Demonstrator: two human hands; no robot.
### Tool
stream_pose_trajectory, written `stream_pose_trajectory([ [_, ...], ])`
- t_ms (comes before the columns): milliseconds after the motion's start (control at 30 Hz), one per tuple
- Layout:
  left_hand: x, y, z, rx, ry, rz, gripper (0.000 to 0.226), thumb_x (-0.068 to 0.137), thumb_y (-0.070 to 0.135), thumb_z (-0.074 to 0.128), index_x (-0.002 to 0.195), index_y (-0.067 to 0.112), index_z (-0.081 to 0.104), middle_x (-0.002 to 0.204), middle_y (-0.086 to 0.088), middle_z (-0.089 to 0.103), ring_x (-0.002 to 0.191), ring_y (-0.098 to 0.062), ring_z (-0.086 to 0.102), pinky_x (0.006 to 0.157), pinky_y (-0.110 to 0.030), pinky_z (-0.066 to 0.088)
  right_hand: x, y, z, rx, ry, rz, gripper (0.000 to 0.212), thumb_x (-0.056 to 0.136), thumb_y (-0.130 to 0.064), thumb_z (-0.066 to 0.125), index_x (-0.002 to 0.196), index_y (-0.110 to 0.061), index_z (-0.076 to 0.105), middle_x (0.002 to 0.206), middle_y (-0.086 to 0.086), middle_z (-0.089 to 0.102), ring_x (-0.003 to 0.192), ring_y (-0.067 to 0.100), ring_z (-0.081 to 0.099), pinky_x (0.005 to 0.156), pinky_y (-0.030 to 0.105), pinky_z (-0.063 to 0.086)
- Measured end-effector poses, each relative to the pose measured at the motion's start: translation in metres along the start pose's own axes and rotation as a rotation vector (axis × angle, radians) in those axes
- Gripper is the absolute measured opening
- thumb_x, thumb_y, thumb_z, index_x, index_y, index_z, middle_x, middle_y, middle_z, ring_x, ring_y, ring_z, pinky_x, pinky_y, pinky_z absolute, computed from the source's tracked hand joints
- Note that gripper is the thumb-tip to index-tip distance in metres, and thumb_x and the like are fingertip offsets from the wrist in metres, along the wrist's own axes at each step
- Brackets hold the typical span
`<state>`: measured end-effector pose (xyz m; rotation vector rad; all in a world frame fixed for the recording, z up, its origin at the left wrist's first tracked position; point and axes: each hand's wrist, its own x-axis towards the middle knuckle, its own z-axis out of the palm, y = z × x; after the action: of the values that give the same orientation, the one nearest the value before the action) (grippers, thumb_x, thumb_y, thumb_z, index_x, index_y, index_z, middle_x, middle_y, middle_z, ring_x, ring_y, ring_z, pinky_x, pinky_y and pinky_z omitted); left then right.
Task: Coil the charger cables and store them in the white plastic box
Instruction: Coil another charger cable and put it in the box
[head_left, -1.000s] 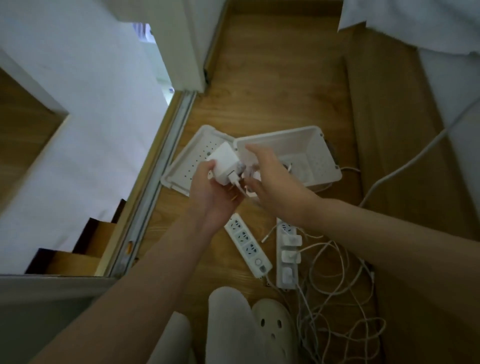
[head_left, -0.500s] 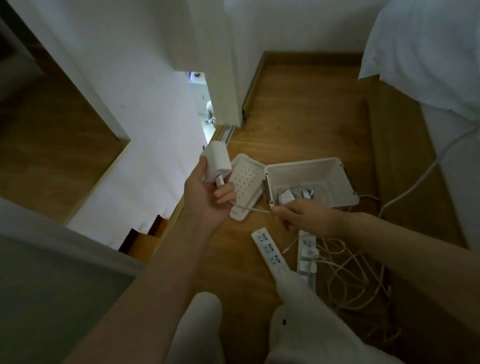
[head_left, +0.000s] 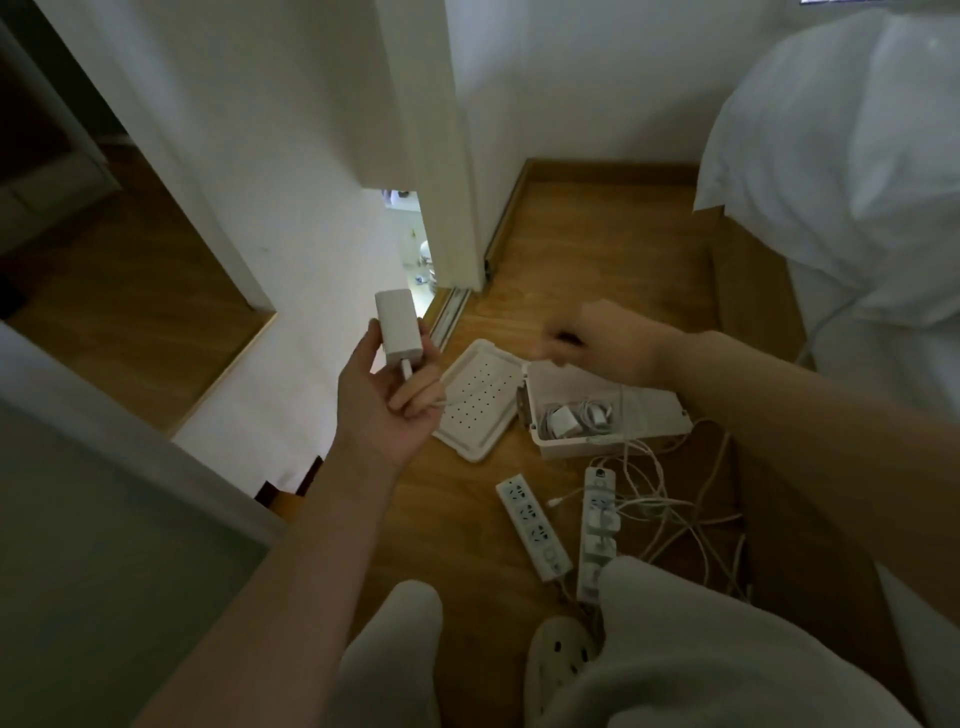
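My right hand (head_left: 605, 338) is blurred, so I cannot tell whether its fingers pinch anything. Its wrist hides the far wall of the box (head_left: 597, 446) beneath it. The cable (head_left: 407, 370) from the charger (head_left: 397, 325) in my left hand (head_left: 382, 415) runs under my fingers and is too thin to follow beyond them. Below my right forearm, 1 power strip (head_left: 597, 514) ends behind my knee (head_left: 675, 623).

Dim room, wooden floor (head_left: 597, 249), white walls (head_left: 571, 78), white bedding (head_left: 857, 182) at right (rumpled); bright gap (head_left: 410, 228) beside door (head_left: 426, 104)
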<state>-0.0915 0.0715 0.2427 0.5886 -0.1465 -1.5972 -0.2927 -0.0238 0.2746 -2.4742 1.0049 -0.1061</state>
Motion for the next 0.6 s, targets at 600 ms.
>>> stream_pose_trajectory([
  [600, -0.042, 0.0, 0.006, 1.154, 0.144, 0.22, 0.026, 0.098, 0.032, 0.042, 0.113, 0.016, 0.054, 0.09, 0.001, 0.06, 0.076, -0.006, 0.06, 0.049, -0.009, 0.044, 0.018, -0.082, -0.023, -0.423, 0.355, 0.036, 0.042, 0.092, -0.05, 0.048, 0.084, -0.011, 0.063, 0.074, 0.001, 0.061, 0.07, 0.019, 0.059, 0.066, 0.031, 0.049],
])
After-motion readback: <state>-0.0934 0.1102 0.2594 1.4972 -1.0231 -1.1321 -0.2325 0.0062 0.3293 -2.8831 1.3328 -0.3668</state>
